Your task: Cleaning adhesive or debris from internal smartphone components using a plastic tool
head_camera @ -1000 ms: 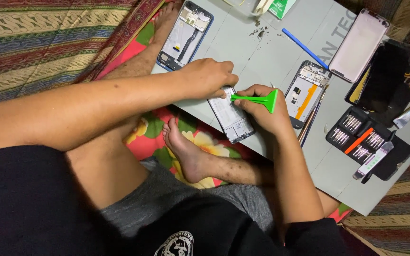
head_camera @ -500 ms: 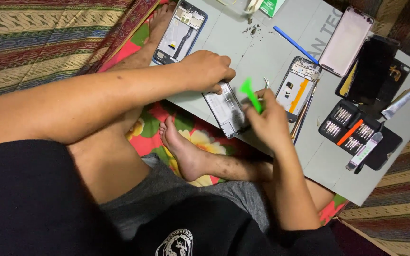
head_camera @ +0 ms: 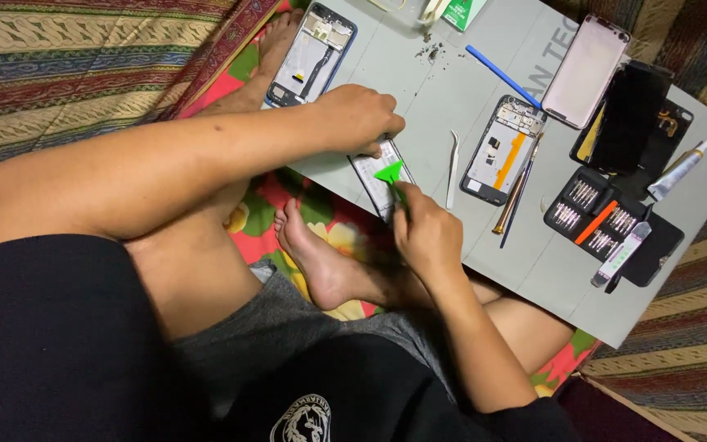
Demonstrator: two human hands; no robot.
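The left hand (head_camera: pixel 359 117) is reaching across, fingers curled, pressing down on a phone part (head_camera: pixel 378 178). The right hand (head_camera: pixel 427 233) is gripping a green scraper (head_camera: pixel 391 174), its tip touching the part.

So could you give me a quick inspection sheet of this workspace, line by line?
Surface: grey work mat lying over patterned cloth, some dark crumbs near its far edge.
Job's things: phone part under the left hand; green pry tool in the right hand.
Clutter: two opened phone frames, white tweezers, blue stick, pink back cover, black screwdriver bit case, glue tube.
Grips: left presses down; right pinches the tool.
Cables: nothing seen.
Surroundings: striped woven cloth, the person's bare foot.
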